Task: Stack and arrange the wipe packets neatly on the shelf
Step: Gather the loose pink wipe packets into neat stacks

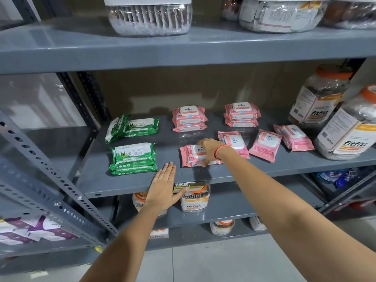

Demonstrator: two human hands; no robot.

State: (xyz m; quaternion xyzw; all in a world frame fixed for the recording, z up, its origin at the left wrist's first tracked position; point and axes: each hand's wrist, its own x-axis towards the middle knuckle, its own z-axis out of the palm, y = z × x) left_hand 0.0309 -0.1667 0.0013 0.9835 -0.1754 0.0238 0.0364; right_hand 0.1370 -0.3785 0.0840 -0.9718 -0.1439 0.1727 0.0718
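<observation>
Head cam: grey metal shelf (130,186) w/ wipe packets spread over it. Right hand (209,149), red thread band at wrist, lies on a pink packet (193,156) near the front edge, fingers spread over its white flip lid and thumb at its front side; can't tell if it's really gripped. Packet is soft pink film, lying flat, "kara" partly legible beside the fingers, "25" in the corner. Left hand (164,186) lies flat on the shelf front, palm down, fingers together, holding nothing, just left of that packet.

Beyond right hand: two pink stacks, left stack (189,119) and right stack (242,115), each w/ "kara" on the top lid. Right of right hand: three loose pink kara packets lying askew, first (234,143) partly behind the wrist, second (265,145), third (294,137).

Left of left hand: green stack (133,158) reading "ORIGAMI", "ALOE VERA", w/ barcode sticker. Behind it, more green packets (132,127), one tipped on edge.

Far right: clear jars w/ orange lids (345,129) labelled "fitfizz". Under left hand, a shelf-edge tag (188,185) reads "SUPER MARKET".
</observation>
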